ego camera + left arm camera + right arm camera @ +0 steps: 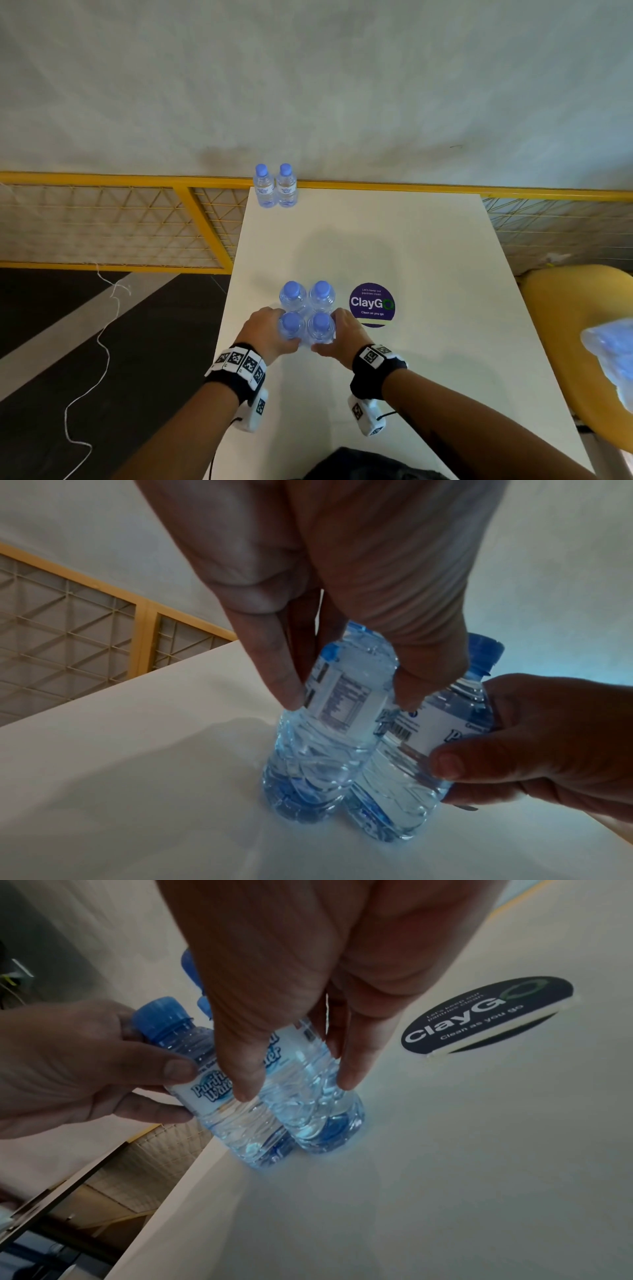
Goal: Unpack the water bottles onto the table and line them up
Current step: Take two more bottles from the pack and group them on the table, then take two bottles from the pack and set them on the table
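Gripping one near bottle point(291, 327) each, left hand point(266, 330) and right hand point(346, 334); only head view shows the far pair point(275, 186).

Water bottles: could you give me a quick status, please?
Left hand grips near-left bottle; right hand grips near-right bottle. Two bottles lined up at far edge. Nothing in the way.

White desk point(394, 246) against pale wall point(308, 85). Yellow mesh railing point(102, 222) behind. Dark floor point(102, 377) with loose white cord point(102, 346). Yellow seat point(565, 308) right, probably a chair. Round purple sticker point(372, 304) on desk.
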Action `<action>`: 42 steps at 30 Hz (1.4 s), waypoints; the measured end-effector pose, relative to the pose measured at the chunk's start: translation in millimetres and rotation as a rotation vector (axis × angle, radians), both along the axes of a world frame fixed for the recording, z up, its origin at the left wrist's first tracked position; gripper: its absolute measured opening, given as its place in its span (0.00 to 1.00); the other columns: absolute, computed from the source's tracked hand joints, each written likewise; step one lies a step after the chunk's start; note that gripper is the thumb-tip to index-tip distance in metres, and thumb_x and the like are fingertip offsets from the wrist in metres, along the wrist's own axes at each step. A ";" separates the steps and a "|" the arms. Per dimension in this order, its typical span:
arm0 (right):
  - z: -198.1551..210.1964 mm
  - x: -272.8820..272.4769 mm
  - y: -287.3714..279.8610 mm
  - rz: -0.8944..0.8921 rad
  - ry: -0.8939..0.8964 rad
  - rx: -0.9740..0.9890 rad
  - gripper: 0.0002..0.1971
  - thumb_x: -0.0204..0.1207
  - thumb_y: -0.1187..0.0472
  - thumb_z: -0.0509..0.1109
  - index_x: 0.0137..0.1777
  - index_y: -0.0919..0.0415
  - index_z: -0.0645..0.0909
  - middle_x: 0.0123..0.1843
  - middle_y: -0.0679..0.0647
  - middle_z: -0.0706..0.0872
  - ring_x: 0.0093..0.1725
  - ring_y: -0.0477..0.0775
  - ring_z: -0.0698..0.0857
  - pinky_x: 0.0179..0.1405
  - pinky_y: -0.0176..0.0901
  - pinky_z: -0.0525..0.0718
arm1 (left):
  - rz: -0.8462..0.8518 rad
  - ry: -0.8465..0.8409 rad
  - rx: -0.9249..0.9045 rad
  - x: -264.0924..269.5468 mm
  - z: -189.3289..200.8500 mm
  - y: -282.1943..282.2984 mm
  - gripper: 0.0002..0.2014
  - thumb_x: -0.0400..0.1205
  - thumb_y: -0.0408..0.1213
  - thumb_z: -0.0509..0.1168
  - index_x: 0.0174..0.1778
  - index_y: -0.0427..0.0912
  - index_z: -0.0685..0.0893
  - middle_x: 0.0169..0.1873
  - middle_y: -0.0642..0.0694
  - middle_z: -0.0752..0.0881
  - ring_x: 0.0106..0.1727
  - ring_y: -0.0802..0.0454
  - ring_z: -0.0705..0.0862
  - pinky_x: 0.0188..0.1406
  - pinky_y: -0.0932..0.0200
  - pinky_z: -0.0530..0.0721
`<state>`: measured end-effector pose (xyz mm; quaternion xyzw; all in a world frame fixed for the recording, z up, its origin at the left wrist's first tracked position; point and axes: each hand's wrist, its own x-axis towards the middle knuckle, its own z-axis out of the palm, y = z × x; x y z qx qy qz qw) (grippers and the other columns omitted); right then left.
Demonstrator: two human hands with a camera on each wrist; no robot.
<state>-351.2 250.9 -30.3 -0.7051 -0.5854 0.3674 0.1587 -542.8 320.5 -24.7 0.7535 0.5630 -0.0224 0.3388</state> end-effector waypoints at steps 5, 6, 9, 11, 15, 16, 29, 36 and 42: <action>-15.4 7.8 -1.9 -0.041 0.044 -0.025 0.28 0.60 0.47 0.86 0.54 0.49 0.75 0.52 0.45 0.80 0.49 0.48 0.83 0.46 0.37 0.77 | 0.030 -0.012 0.006 2.0 8.4 -9.8 0.20 0.69 0.53 0.81 0.51 0.48 0.87 0.45 0.50 0.90 0.47 0.47 0.90 0.52 0.49 0.91; -20.4 10.4 -4.0 -0.048 0.048 -0.043 0.31 0.60 0.45 0.86 0.59 0.51 0.75 0.55 0.45 0.79 0.51 0.47 0.82 0.48 0.37 0.77 | 0.052 -0.026 0.021 0.8 11.9 -14.3 0.28 0.68 0.56 0.82 0.60 0.50 0.84 0.52 0.52 0.88 0.53 0.49 0.88 0.56 0.47 0.90; -30.0 21.4 -11.6 -0.051 0.031 -0.061 0.40 0.58 0.37 0.83 0.66 0.52 0.72 0.60 0.45 0.78 0.55 0.46 0.82 0.54 0.40 0.81 | 0.124 -0.049 0.208 -3.2 22.2 -31.7 0.45 0.64 0.65 0.82 0.74 0.54 0.72 0.65 0.55 0.76 0.63 0.53 0.79 0.54 0.47 0.88; -31.7 32.8 -17.7 -0.026 0.026 -0.066 0.39 0.59 0.36 0.83 0.66 0.52 0.73 0.60 0.45 0.78 0.55 0.47 0.83 0.55 0.41 0.83 | 0.108 -0.084 0.370 1.7 34.0 -43.5 0.35 0.66 0.65 0.80 0.63 0.55 0.77 0.57 0.57 0.78 0.55 0.56 0.79 0.43 0.52 0.87; -25.7 75.2 -39.9 0.033 0.054 -0.087 0.28 0.64 0.40 0.82 0.59 0.51 0.78 0.56 0.45 0.83 0.50 0.45 0.85 0.49 0.38 0.84 | -0.116 -0.128 0.252 43.0 54.0 -67.0 0.19 0.75 0.63 0.70 0.36 0.54 0.72 0.31 0.55 0.79 0.35 0.56 0.77 0.32 0.62 0.74; -24.9 90.6 -49.1 0.052 0.047 -0.090 0.25 0.66 0.42 0.81 0.58 0.52 0.80 0.55 0.46 0.84 0.49 0.45 0.86 0.49 0.40 0.85 | -0.201 -0.142 0.185 59.4 54.8 -73.8 0.18 0.77 0.62 0.68 0.35 0.54 0.73 0.30 0.55 0.80 0.35 0.57 0.78 0.32 0.62 0.75; -26.1 371.4 -300.5 -0.607 0.050 -0.189 0.09 0.73 0.48 0.77 0.48 0.49 0.85 0.43 0.42 0.88 0.40 0.39 0.86 0.39 0.35 0.82 | -0.931 -0.172 -0.076 406.8 49.4 -187.8 0.13 0.81 0.56 0.69 0.45 0.50 0.87 0.43 0.53 0.91 0.43 0.53 0.88 0.48 0.51 0.90; -27.3 514.9 -414.3 -1.027 0.005 -0.142 0.06 0.73 0.55 0.78 0.47 0.52 0.85 0.45 0.47 0.89 0.48 0.55 0.87 0.50 0.48 0.84 | -0.931 -0.149 -0.274 582.3 16.8 -303.3 0.28 0.84 0.51 0.70 0.79 0.46 0.80 0.70 0.46 0.87 0.66 0.47 0.87 0.68 0.50 0.86; -14.2 615.1 -393.9 -1.017 -0.010 -0.054 0.27 0.74 0.57 0.78 0.72 0.51 0.74 0.56 0.51 0.84 0.51 0.57 0.87 0.52 0.51 0.85 | -0.575 -0.067 -0.453 662.2 -18.3 -351.2 0.50 0.82 0.50 0.69 0.92 0.43 0.43 0.86 0.35 0.68 0.80 0.32 0.76 0.77 0.44 0.78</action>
